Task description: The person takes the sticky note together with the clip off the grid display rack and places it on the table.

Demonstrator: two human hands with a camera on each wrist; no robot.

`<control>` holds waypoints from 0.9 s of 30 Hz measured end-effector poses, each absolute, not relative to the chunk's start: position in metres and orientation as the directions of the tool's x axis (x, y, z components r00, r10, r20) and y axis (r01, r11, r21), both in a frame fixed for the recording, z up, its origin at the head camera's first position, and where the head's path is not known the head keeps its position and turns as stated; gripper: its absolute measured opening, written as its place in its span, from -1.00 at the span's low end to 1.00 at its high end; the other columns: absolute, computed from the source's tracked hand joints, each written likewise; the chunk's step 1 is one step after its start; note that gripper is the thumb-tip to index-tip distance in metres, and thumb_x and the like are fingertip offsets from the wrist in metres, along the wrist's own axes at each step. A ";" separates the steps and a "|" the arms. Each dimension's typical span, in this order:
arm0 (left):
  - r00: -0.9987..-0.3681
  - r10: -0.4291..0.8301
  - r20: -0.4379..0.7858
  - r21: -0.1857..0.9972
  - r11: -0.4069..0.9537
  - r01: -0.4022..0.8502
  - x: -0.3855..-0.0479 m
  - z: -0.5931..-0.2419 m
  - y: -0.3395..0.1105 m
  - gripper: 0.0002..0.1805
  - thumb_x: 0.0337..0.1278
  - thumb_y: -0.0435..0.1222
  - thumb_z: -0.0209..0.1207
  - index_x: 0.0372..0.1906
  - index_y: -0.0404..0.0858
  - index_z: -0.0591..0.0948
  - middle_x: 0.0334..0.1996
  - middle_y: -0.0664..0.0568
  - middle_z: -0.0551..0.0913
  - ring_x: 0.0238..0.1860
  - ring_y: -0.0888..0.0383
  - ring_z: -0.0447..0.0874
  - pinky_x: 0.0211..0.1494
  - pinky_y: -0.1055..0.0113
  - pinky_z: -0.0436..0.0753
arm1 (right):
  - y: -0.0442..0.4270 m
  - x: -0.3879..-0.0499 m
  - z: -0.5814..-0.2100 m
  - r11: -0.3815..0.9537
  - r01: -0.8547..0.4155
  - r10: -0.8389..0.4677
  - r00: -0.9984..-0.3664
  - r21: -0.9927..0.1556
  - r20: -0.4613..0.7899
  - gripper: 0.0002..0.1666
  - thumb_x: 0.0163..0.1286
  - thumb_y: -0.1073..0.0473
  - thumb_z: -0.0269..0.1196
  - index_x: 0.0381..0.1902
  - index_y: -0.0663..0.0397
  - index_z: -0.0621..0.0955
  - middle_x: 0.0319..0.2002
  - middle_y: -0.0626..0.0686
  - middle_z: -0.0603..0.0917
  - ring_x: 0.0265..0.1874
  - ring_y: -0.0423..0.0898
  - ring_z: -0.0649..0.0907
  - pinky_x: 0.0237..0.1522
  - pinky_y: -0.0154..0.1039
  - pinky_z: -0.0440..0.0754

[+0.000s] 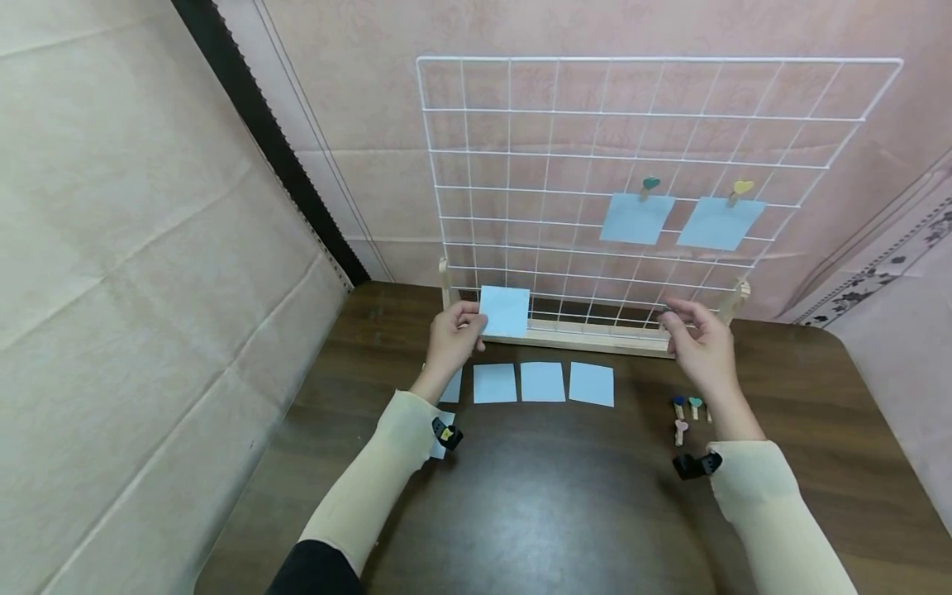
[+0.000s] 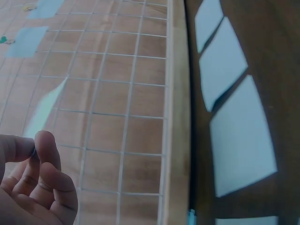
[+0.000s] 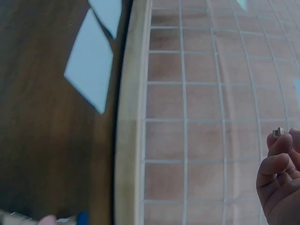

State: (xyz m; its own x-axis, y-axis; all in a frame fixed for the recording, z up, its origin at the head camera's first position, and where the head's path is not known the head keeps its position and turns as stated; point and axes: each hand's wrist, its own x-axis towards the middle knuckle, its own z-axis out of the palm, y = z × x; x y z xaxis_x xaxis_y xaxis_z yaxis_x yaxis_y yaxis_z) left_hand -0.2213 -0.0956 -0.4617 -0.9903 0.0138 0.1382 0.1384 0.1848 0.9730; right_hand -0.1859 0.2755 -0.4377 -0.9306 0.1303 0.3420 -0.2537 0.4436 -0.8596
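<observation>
My left hand (image 1: 455,335) pinches a light blue paper square (image 1: 507,311) by its edge, in front of the lower left of a white wire grid (image 1: 658,60). Between thumb and fingertips of my right hand (image 1: 699,340) is a small wooden clothespin (image 3: 278,132), mostly hidden by the fingers. That hand is in front of the grid's lower right. Higher on the grid hang two blue squares, one (image 1: 637,218) under a green heart clothespin (image 1: 650,183), the other (image 1: 721,223) under a yellow heart clothespin (image 1: 743,188).
The grid stands in a wooden base (image 1: 580,341) at the back of the brown table (image 1: 521,512). Several blue squares (image 1: 543,382) lie in front of it, some partly behind my left arm. Heart clothespins, including a pink one (image 1: 680,428), lie by my right wrist.
</observation>
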 end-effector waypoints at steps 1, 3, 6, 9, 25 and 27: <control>-0.991 0.012 0.131 0.973 0.189 0.131 -0.220 -0.465 -0.097 -0.72 0.52 -0.30 0.19 0.17 -0.33 0.65 -0.25 -0.07 0.74 -0.56 0.19 0.64 -0.49 0.42 0.52 | 0.281 -0.186 -0.444 0.445 -0.241 0.137 -0.933 -0.862 0.332 -0.58 0.65 0.23 0.16 0.31 0.38 0.57 -0.21 -0.19 0.70 -0.62 -0.26 0.59 -0.60 -0.43 0.48; -0.992 0.005 0.126 0.973 0.193 0.125 -0.219 -0.471 -0.100 -0.71 0.51 -0.30 0.19 0.18 -0.34 0.65 -0.26 -0.06 0.75 -0.57 0.19 0.63 -0.50 0.43 0.51 | 0.289 -0.186 -0.454 0.440 -0.214 0.155 -0.939 -0.872 0.308 -0.57 0.65 0.21 0.16 0.33 0.36 0.57 -0.22 -0.24 0.71 -0.61 -0.28 0.60 -0.60 -0.43 0.50; -0.992 -0.001 0.130 0.972 0.197 0.127 -0.216 -0.480 -0.105 -0.71 0.49 -0.32 0.21 0.16 -0.35 0.67 -0.30 -0.05 0.76 -0.58 0.18 0.63 -0.54 0.45 0.49 | 0.299 -0.183 -0.466 0.438 -0.171 0.182 -0.944 -0.882 0.273 -0.55 0.66 0.17 0.16 0.33 0.35 0.56 -0.26 -0.32 0.70 -0.60 -0.27 0.62 -0.61 -0.44 0.50; -0.991 -0.001 0.130 0.972 0.196 0.128 -0.213 -0.486 -0.108 -0.73 0.48 -0.33 0.22 0.14 -0.37 0.68 -0.34 -0.07 0.75 -0.57 0.07 0.66 -0.56 0.46 0.49 | 0.306 -0.178 -0.475 0.424 -0.134 0.206 -0.949 -0.896 0.239 -0.57 0.65 0.14 0.18 0.31 0.30 0.58 -0.29 -0.36 0.69 -0.60 -0.27 0.62 -0.64 -0.42 0.51; -0.998 -0.039 0.052 0.980 0.195 0.043 -0.195 -0.508 -0.114 -0.79 0.45 -0.33 0.25 0.04 -0.34 0.71 -0.32 -0.07 0.79 -0.58 0.11 0.65 -0.57 0.45 0.47 | 0.323 -0.155 -0.500 0.355 -0.078 0.236 -0.957 -0.931 0.170 -0.80 0.62 0.11 0.25 0.12 -0.17 0.64 -0.30 -0.41 0.72 -0.58 -0.25 0.65 -0.63 -0.35 0.60; -0.998 -0.045 0.041 0.980 0.196 0.032 -0.193 -0.510 -0.114 -0.79 0.45 -0.33 0.26 0.05 -0.34 0.71 -0.31 -0.08 0.79 -0.58 0.14 0.64 -0.57 0.45 0.48 | 0.324 -0.152 -0.502 0.342 -0.071 0.235 -0.959 -0.937 0.158 -0.82 0.62 0.11 0.25 0.10 -0.21 0.64 -0.30 -0.40 0.72 -0.59 -0.22 0.65 -0.65 -0.35 0.58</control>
